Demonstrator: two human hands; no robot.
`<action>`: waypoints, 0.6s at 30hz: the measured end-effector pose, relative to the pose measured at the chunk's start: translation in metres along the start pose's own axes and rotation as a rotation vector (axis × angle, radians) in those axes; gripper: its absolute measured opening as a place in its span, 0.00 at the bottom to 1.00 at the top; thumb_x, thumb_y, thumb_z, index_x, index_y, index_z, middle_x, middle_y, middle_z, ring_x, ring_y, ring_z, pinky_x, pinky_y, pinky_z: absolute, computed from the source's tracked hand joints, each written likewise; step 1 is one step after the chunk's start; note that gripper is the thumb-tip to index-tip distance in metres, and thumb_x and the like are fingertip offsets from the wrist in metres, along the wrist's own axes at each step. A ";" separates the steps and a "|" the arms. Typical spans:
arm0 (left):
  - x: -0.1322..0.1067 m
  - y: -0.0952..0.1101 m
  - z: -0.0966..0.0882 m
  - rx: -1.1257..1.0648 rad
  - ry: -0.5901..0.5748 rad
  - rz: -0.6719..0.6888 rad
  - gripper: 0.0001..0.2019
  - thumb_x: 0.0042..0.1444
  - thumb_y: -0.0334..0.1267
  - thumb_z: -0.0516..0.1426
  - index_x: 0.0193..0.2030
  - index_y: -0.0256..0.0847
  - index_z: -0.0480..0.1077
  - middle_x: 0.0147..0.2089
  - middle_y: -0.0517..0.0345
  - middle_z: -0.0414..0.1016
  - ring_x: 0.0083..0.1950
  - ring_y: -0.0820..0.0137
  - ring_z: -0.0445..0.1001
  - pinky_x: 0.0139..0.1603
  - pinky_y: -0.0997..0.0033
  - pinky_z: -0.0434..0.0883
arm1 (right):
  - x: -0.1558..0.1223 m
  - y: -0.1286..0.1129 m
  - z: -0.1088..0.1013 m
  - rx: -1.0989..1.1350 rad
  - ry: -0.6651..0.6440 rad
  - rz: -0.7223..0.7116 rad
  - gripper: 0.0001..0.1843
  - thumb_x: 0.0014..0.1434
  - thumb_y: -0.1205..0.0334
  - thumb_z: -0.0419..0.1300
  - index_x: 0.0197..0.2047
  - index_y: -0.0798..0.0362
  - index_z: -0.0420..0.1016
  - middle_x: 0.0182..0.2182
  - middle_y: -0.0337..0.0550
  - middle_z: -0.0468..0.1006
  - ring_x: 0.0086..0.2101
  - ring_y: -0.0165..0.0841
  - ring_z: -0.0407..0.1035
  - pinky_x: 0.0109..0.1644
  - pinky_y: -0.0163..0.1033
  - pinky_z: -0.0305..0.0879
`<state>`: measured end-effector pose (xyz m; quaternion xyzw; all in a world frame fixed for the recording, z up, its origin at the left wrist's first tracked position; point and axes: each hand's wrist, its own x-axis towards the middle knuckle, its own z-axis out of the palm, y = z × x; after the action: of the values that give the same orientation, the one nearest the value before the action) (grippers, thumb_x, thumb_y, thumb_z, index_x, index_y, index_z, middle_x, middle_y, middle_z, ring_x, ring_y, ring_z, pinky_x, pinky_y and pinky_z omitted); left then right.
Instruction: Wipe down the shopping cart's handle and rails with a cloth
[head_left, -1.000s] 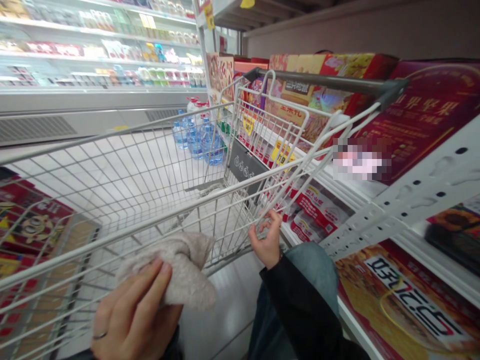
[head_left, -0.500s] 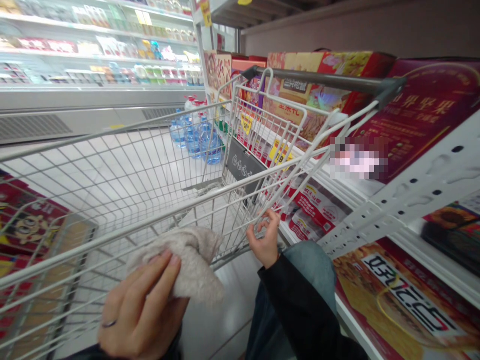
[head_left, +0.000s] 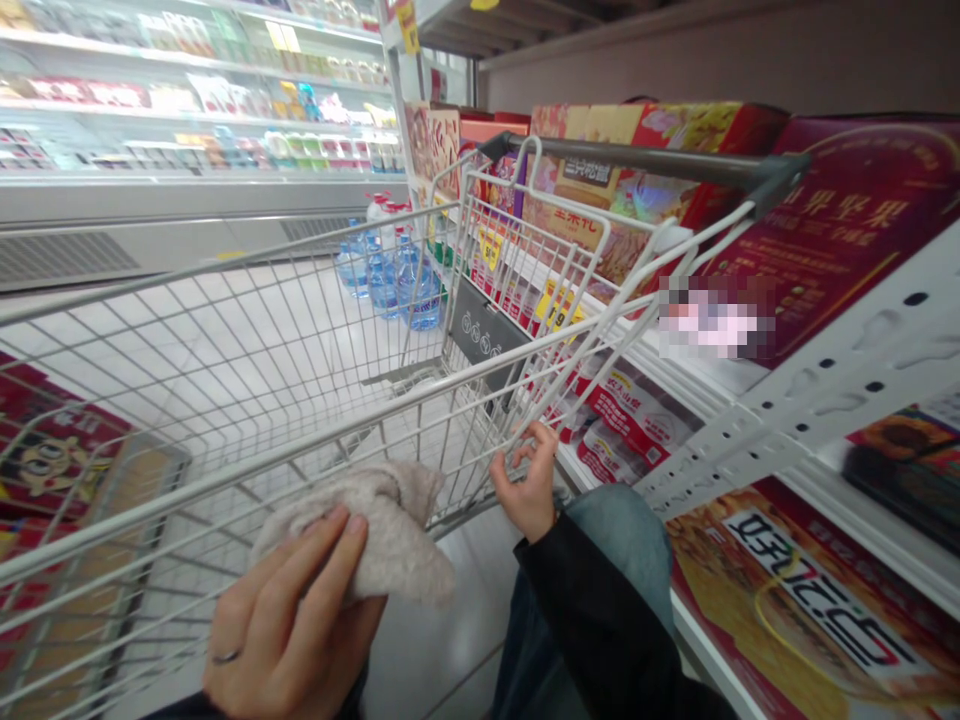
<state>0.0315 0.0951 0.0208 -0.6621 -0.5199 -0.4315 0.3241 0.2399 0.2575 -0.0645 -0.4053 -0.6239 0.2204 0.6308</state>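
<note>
A metal-wire shopping cart point(head_left: 322, 420) fills the middle of the view, its grey handle at the far right end. My left hand point(head_left: 289, 610), with a ring on one finger, is closed on a pale, fuzzy cloth point(head_left: 401, 545). The cloth lies against the outside of the cart's near side wires. Farther along that side, my right hand point(head_left: 529, 480) has its fingers curled at the cart's lower wires near the handle end, and it seems to grip one. The palm side of my left hand is hidden.
On the right, a white shelf rack point(head_left: 817, 390) holds boxed goods and red-wrapped packs point(head_left: 619, 415). Large blue water bottles point(head_left: 405, 280) stand on the floor behind the cart. A lit refrigerated display point(head_left: 187, 130) runs along the back. Red cartons point(head_left: 56, 450) sit at the left.
My left hand has shifted slightly right and down with the cloth. My right hand stays at the cart wires, nearly unmoved.
</note>
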 end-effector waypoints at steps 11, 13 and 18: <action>-0.009 0.005 0.003 0.094 -0.033 0.127 0.30 0.56 0.33 0.68 0.67 0.39 0.74 0.55 0.45 0.84 0.52 0.58 0.82 0.66 0.59 0.75 | 0.000 -0.003 0.000 -0.012 0.003 0.000 0.30 0.58 0.68 0.63 0.62 0.46 0.62 0.51 0.43 0.65 0.30 0.24 0.63 0.37 0.38 0.71; 0.009 0.004 0.000 0.095 -0.002 0.152 0.30 0.58 0.32 0.65 0.69 0.42 0.72 0.57 0.47 0.83 0.52 0.59 0.82 0.65 0.59 0.76 | 0.000 -0.002 0.000 -0.014 0.007 -0.001 0.30 0.58 0.68 0.63 0.62 0.46 0.62 0.51 0.42 0.66 0.29 0.24 0.63 0.37 0.38 0.71; 0.004 0.009 0.012 0.054 0.023 0.116 0.27 0.57 0.32 0.67 0.65 0.42 0.76 0.56 0.49 0.84 0.53 0.61 0.82 0.68 0.61 0.73 | -0.001 -0.002 0.000 -0.019 0.001 -0.006 0.29 0.59 0.68 0.62 0.62 0.47 0.62 0.51 0.43 0.66 0.30 0.25 0.64 0.37 0.38 0.71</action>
<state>0.0431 0.1052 0.0199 -0.6772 -0.4882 -0.4054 0.3725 0.2398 0.2559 -0.0634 -0.4095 -0.6269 0.2126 0.6278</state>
